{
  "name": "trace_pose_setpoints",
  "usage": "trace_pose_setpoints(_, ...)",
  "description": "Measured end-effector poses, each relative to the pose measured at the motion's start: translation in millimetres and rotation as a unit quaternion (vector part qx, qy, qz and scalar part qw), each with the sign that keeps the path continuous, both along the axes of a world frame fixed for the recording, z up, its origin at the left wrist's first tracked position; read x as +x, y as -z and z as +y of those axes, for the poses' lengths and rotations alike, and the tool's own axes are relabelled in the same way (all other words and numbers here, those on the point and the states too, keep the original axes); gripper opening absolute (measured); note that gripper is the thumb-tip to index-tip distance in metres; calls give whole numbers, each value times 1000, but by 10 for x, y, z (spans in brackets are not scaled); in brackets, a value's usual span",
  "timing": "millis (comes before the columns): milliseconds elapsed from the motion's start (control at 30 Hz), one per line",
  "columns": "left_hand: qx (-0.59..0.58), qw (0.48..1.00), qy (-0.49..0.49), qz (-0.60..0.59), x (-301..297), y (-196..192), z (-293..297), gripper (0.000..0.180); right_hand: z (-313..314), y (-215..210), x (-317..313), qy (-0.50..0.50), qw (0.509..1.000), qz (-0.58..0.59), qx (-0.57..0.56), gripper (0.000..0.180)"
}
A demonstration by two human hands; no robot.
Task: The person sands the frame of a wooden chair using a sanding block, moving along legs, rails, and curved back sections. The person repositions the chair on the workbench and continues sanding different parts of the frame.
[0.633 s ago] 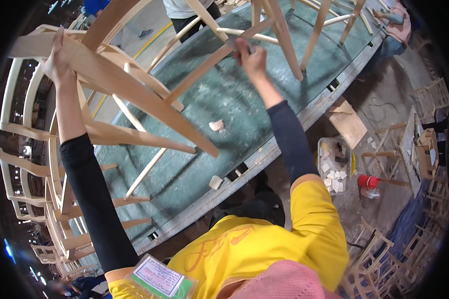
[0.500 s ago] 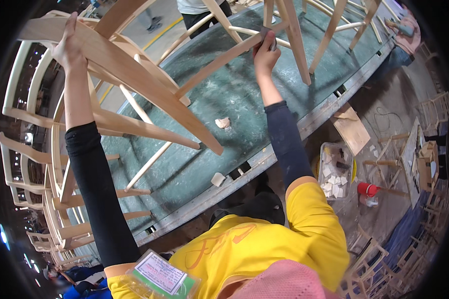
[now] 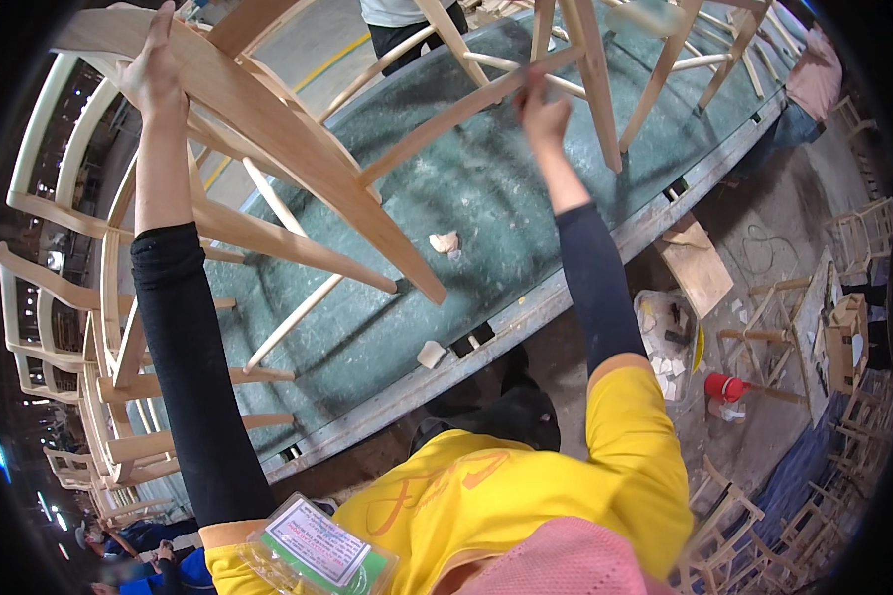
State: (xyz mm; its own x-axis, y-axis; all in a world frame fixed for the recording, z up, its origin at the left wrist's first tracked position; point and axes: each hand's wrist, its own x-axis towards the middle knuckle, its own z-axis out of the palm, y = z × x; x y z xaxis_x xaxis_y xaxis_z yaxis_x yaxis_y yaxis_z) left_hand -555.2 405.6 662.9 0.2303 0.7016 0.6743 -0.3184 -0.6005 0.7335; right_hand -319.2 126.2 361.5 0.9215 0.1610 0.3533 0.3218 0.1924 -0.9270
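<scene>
An unfinished wooden chair [image 3: 303, 178] lies tipped on the table, its legs slanting toward me. My left hand [image 3: 157, 87] grips its broad upper-left end, with the fingers wrapped over the wood. At the thin crossbar [image 3: 442, 129] of the chair, my right hand [image 3: 548, 121] is closed on a small dark grey piece, apparently sandpaper [image 3: 524, 87]. The sandpaper is at the bar's right part, close to the leg [image 3: 593, 89]. Motion smears this hand and the sandpaper; whether they touch the bar is hard to make out.
Crumpled pale scraps [image 3: 446, 243] lie on the green-topped table [image 3: 486, 218]. More chair frames [image 3: 60, 283] crowd the left side. Beyond the table's metal edge, a plastic tub [image 3: 665, 332], a red container [image 3: 724, 387] and a board [image 3: 698, 260] are on the floor. Other people stand around.
My right hand has shifted slightly right and down along the crossbar, now blurred. The left hand keeps its hold on the chair; the whole view has shifted a little.
</scene>
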Motion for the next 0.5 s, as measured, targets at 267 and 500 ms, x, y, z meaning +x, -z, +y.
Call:
trace_pose_setpoints(267, 46, 997, -28, -61, 21, 48, -52, 34, -3, 149, -235, -93, 993, -38, -58, 58)
trace_pose_setpoints(500, -3, 999, -49, -10, -171, -42, -22, 57, -87, -12, -401, -82, 995, 11, -54, 68)
